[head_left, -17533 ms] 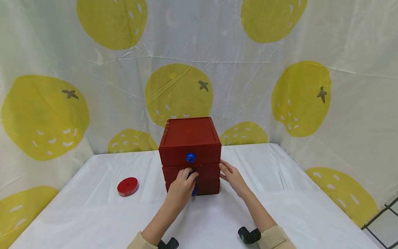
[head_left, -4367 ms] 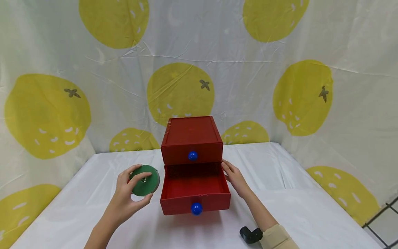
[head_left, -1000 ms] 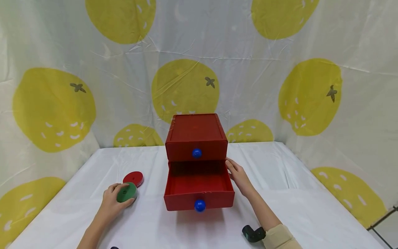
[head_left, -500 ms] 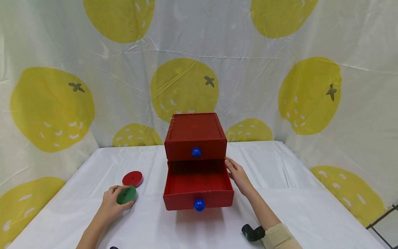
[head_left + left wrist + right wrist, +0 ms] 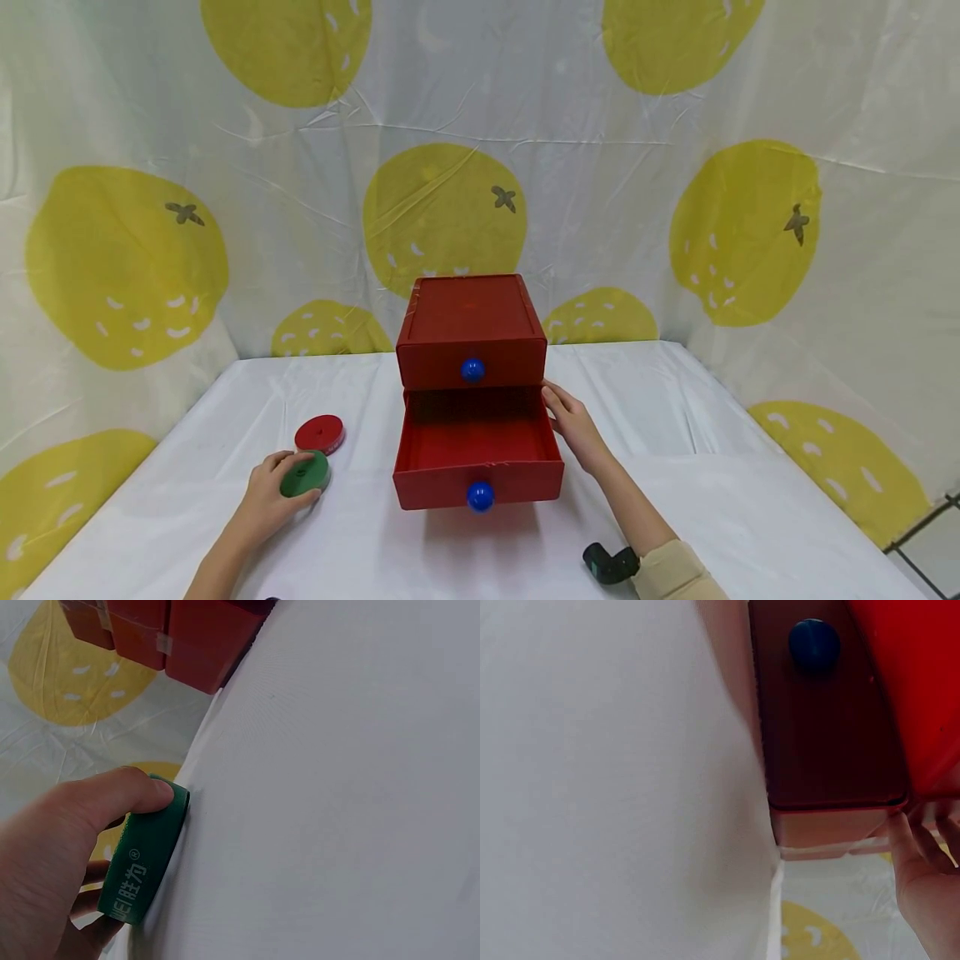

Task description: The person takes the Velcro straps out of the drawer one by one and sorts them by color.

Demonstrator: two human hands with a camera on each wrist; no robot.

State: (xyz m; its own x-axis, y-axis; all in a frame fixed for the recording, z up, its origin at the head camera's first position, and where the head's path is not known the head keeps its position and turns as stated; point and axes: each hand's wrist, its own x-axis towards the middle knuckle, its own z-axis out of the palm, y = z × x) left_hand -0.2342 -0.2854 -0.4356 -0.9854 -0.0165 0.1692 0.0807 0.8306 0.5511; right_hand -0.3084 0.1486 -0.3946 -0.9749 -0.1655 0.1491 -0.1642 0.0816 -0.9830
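Observation:
My left hand holds a green roll of tape between thumb and fingers, at the white tabletop. White lettering shows on the roll's edge in the left wrist view. Just behind it lies a red roll of tape, flat on the cloth. A red drawer cabinet with blue knobs stands in the middle. Its middle drawer is pulled out, with nothing visible inside; it hides the lowest drawer. My right hand touches the cabinet's right side with extended fingers; the right wrist view shows them at its red wall.
A white cloth covers the table. Behind and at the sides hangs a curtain printed with yellow fruit. A black device sits at my right wrist, near the sleeve.
The middle drawer, closed at first with my left hand at its knob, is now out. My left hand has brought the raised green roll down beside the red one. My right hand stays put.

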